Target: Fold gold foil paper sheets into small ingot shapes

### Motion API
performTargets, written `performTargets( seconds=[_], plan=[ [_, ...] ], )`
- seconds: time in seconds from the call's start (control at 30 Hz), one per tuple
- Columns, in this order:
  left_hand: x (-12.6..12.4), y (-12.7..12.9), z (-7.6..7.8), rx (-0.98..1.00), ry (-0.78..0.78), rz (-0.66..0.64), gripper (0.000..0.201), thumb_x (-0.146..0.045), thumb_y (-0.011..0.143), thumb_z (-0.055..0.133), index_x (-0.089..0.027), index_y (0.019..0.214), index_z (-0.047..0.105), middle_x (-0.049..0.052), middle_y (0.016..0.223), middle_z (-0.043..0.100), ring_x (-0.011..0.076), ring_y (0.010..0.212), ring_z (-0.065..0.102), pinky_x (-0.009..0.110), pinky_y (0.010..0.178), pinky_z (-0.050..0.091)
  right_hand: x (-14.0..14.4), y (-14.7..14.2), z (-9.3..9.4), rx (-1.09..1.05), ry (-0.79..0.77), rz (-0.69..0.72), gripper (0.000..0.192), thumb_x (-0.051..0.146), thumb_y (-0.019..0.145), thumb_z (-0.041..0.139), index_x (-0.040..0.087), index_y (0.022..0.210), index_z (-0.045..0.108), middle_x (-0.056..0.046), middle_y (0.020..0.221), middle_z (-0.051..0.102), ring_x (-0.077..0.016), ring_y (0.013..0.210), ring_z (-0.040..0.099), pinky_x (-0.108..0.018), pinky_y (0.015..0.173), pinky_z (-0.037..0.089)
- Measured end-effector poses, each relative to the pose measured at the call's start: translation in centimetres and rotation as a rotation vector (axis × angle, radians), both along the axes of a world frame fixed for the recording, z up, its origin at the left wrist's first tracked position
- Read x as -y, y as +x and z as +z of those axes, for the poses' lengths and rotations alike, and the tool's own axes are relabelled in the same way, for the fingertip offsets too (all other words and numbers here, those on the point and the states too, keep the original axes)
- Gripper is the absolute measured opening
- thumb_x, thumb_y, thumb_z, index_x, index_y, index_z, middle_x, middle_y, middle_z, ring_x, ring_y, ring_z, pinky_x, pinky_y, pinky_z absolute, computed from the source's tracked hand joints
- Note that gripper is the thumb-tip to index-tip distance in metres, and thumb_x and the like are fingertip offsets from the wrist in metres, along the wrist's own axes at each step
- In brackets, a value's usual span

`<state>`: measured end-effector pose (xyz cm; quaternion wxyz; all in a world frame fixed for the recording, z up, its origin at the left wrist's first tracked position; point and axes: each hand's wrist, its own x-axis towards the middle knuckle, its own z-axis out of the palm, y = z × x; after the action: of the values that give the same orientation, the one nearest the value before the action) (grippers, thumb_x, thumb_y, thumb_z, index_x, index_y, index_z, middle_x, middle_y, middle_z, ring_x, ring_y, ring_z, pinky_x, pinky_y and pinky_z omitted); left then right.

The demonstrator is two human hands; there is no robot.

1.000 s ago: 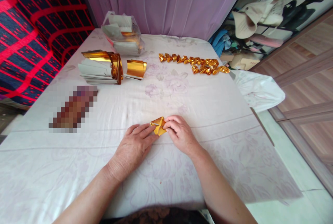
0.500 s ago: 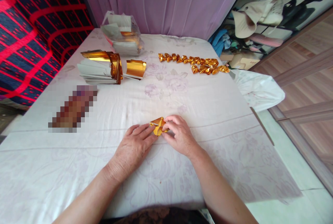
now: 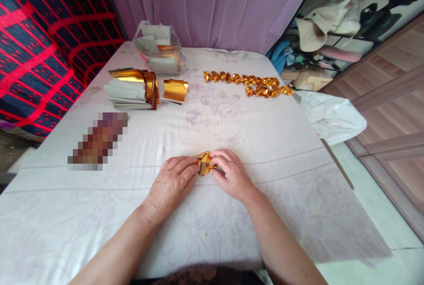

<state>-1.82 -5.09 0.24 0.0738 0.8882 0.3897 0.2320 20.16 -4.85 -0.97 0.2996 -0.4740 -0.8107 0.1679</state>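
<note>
A piece of folded gold foil paper (image 3: 204,163) lies on the table between my two hands, with a small diamond-shaped grey opening in its middle. My left hand (image 3: 175,178) is closed on its left side, fingers together and partly covering it. From the right, my right hand (image 3: 231,170) pinches the other edge between thumb and fingers. Farther back, rows of finished gold foil shapes (image 3: 255,83) stand at the right. A stack of gold and grey foil sheets (image 3: 130,93) lies at the back left, and a smaller gold sheet pile (image 3: 175,91) is beside it.
Behind the stack stands a clear plastic bag (image 3: 159,49) of more sheets. A blurred-out object (image 3: 99,139) lies at the left on the flowered tablecloth (image 3: 212,121). A white plastic bag (image 3: 334,117) hangs off the right edge, near a shelf with caps (image 3: 313,33).
The foil piece's centre has opened from flat folds into a diamond-shaped gap. Both hands stay on it, the left fingers now closer together. The whole view has shifted slightly.
</note>
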Motion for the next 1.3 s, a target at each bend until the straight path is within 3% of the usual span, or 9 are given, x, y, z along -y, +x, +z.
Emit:
performTargets(
  seconds=[0.13,0.37,0.6,0.77,0.9,1.1,1.3],
  plan=[
    [-0.3,-0.1,-0.1,-0.009,0.032,0.044,0.02,-0.018,0.093,0.053,-0.021,0.107,0.068,0.01,0.126,0.064,0.028,0.117,0.057,0.048,0.096,0.048,0.1,0.0,0.1,0.032,0.009,0.006,0.016,0.009,0.083,0.057,0.023,0.088,0.062,-0.007,0.109,0.064,-0.0233,0.105,0.057,-0.042,0.091,0.046],
    [-0.9,-0.2,0.1,-0.13,-0.024,0.031,0.026,-0.025,0.094,0.055,-0.026,0.118,0.064,0.004,0.128,0.066,0.0295,0.122,0.056,0.056,0.104,0.038,0.1,0.3,0.0,0.017,0.019,0.049,0.019,0.007,0.078,0.061,0.021,0.091,0.063,-0.009,0.113,0.064,-0.0244,0.108,0.057,-0.044,0.094,0.046],
    [-3.0,-0.6,1.0,-0.216,0.071,-0.13,0.018,-0.03,0.096,0.055,-0.025,0.11,0.065,0.001,0.112,0.072,0.021,0.104,0.065,0.048,0.108,0.034,0.0,0.6,0.0,0.008,0.042,0.086,0.02,0.008,0.079,0.063,0.023,0.091,0.066,-0.007,0.113,0.066,-0.0236,0.109,0.059,-0.046,0.096,0.048],
    [-4.3,-0.4,1.9,-0.368,0.215,-0.274,0.016,-0.015,0.095,0.053,-0.022,0.103,0.064,0.001,0.098,0.073,0.0165,0.09,0.067,0.041,0.104,0.039,0.0,0.7,0.3,0.042,0.079,0.115,0.022,0.01,0.082,0.063,0.023,0.098,0.07,-0.008,0.115,0.067,-0.024,0.111,0.059,-0.046,0.097,0.049],
    [-4.6,-0.4,2.1,-0.431,0.275,-0.339,0.022,-0.011,0.095,0.048,-0.022,0.107,0.062,0.002,0.099,0.072,0.0148,0.089,0.067,0.039,0.105,0.041,0.0,0.6,0.4,0.055,0.072,0.111,0.025,0.011,0.083,0.062,0.025,0.101,0.072,-0.007,0.118,0.067,-0.0238,0.113,0.059,-0.046,0.099,0.049],
    [-4.4,-0.4,1.2,-0.38,0.39,-0.281,0.025,-0.008,0.097,0.041,-0.018,0.113,0.058,0.002,0.096,0.073,0.0146,0.083,0.067,0.041,0.1,0.045,0.0,0.5,0.5,0.058,0.044,0.089,0.03,0.01,0.083,0.06,0.024,0.108,0.068,-0.007,0.12,0.067,-0.0242,0.115,0.058,-0.046,0.099,0.049],
    [-3.9,0.0,0.7,-0.293,0.285,-0.181,0.022,-0.015,0.097,0.044,-0.02,0.104,0.065,0.003,0.093,0.072,0.0164,0.082,0.065,0.043,0.1,0.043,0.0,0.1,0.3,0.052,0.113,0.054,0.024,0.013,0.089,0.056,0.024,0.107,0.068,-0.007,0.113,0.07,-0.0228,0.106,0.062,-0.043,0.094,0.051]
  ],
)
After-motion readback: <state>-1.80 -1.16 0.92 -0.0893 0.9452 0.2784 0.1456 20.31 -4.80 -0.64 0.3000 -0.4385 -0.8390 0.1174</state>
